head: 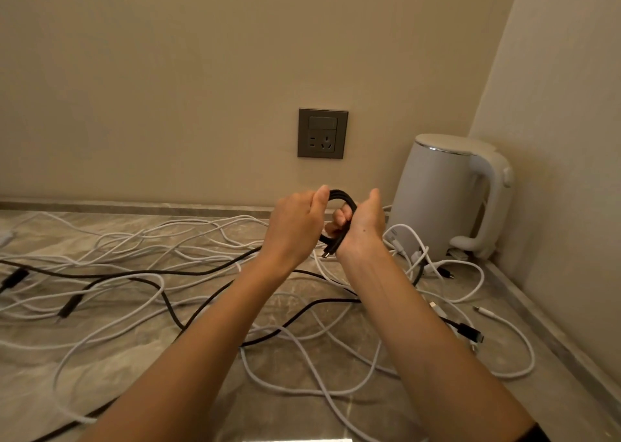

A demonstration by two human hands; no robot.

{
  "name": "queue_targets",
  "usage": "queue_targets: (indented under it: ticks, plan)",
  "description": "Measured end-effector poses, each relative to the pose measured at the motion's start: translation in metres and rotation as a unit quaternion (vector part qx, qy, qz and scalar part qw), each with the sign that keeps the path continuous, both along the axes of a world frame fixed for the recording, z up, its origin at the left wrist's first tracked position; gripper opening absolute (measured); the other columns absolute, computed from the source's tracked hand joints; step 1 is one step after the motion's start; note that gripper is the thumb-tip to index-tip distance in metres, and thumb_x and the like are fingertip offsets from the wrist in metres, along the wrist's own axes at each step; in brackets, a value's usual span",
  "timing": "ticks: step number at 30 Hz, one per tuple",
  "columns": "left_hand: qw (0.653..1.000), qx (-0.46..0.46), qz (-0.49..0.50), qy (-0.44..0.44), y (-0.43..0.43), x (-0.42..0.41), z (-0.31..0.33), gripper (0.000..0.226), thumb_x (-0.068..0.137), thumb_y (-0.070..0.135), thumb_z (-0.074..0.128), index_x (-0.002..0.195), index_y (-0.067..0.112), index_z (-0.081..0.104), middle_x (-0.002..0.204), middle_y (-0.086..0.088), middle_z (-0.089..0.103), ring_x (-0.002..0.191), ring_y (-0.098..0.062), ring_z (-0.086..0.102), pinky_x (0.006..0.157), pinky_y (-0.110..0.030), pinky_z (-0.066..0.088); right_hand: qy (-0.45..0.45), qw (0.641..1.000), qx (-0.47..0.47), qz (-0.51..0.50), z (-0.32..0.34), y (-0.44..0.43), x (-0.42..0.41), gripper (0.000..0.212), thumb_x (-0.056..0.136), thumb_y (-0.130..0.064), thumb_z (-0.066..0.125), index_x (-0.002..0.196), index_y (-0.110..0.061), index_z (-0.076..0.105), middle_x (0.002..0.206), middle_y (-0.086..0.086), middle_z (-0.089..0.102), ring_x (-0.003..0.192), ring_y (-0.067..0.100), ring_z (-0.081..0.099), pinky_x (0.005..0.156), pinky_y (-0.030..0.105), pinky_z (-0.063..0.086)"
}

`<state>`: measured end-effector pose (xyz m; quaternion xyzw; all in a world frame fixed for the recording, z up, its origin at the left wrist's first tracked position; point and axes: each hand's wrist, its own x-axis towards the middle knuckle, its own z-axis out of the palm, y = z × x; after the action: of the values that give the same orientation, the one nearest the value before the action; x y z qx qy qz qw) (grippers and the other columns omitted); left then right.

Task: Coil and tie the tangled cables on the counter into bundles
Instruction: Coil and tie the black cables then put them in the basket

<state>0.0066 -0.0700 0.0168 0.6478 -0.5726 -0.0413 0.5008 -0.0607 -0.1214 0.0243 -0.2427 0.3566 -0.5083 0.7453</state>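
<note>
Coil: the black braided cable coil (342, 199) is in the middle of the frame, lifted above the grey marble counter (168, 384), between your two hands.
Right hand: your right hand (362, 228) has its fingers curled round the lower part of the loops and keeps them together.
Left hand: your left hand (295, 226) holds the top of the loops, with the thumb on them.
Advice: keep the right grip firm, and feed in the loose black tail (215, 266) in loops of equal size.
Risk: the tail crosses the thin white cables (141, 240); pull it slowly, or it may drag them.
</note>
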Motion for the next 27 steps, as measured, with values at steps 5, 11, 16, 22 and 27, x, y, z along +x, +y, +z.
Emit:
queue_targets:
  ticks: [5, 11, 16, 22, 27]
  plan:
    - [0.999, 0.011, 0.048, 0.024, -0.002, -0.012, -0.003, 0.045, 0.101, 0.034, 0.025, 0.064, 0.019, 0.045, 0.078, -0.016, 0.064, 0.077, -0.035, 0.059, 0.073, -0.045, 0.047, -0.019, 0.998, -0.023, -0.059, -0.004, 0.001, 0.003, 0.054, 0.096, -0.059, 0.029, 0.065, -0.015, 0.035, 0.035, -0.005, 0.03, 0.029, 0.008, 0.027, 0.034, 0.017, 0.023]
    - [0.995, -0.065, 0.074, 0.014, -0.001, -0.017, -0.009, 0.041, 0.101, 0.03, 0.032, 0.065, 0.015, 0.046, 0.057, 0.001, 0.048, 0.054, -0.017, 0.043, 0.053, -0.03, 0.022, -0.032, 0.996, -0.056, -0.065, -0.009, 0.0, 0.008, 0.057, 0.092, -0.063, 0.033, 0.061, -0.016, 0.036, 0.038, -0.004, 0.032, 0.035, 0.008, 0.031, 0.044, 0.023, 0.028]
    - [0.991, -0.122, 0.046, -0.009, 0.001, 0.005, -0.001, 0.043, 0.096, 0.028, 0.049, 0.062, 0.005, 0.061, 0.046, 0.003, 0.046, 0.043, -0.01, 0.038, 0.049, -0.024, 0.031, -0.05, 0.995, -0.073, 0.047, -0.007, -0.001, 0.009, 0.057, 0.095, -0.056, 0.035, 0.056, -0.014, 0.038, 0.036, -0.004, 0.033, 0.032, 0.008, 0.034, 0.049, 0.023, 0.032]
    - [0.99, -0.05, -0.021, -0.127, 0.003, 0.035, 0.007, 0.035, 0.092, 0.026, 0.056, 0.059, 0.014, 0.061, 0.044, 0.008, 0.04, 0.041, -0.008, 0.034, 0.047, -0.026, 0.026, 0.087, 0.937, -0.111, 0.319, -0.001, -0.016, -0.016, 0.062, 0.101, -0.045, 0.021, 0.059, -0.011, 0.05, 0.045, 0.002, 0.041, 0.047, 0.014, 0.045, 0.078, 0.031, 0.036]
    - [0.985, -0.02, -0.057, -0.161, 0.004, 0.035, 0.008, 0.034, 0.094, 0.024, 0.053, 0.061, 0.018, 0.061, 0.043, 0.013, 0.043, 0.039, -0.008, 0.04, 0.044, -0.017, 0.028, 0.064, 0.931, -0.059, 0.355, 0.002, -0.017, -0.021, 0.063, 0.102, -0.039, 0.027, 0.054, -0.009, 0.056, 0.045, -0.002, 0.035, 0.036, 0.01, 0.037, 0.061, 0.023, 0.035]
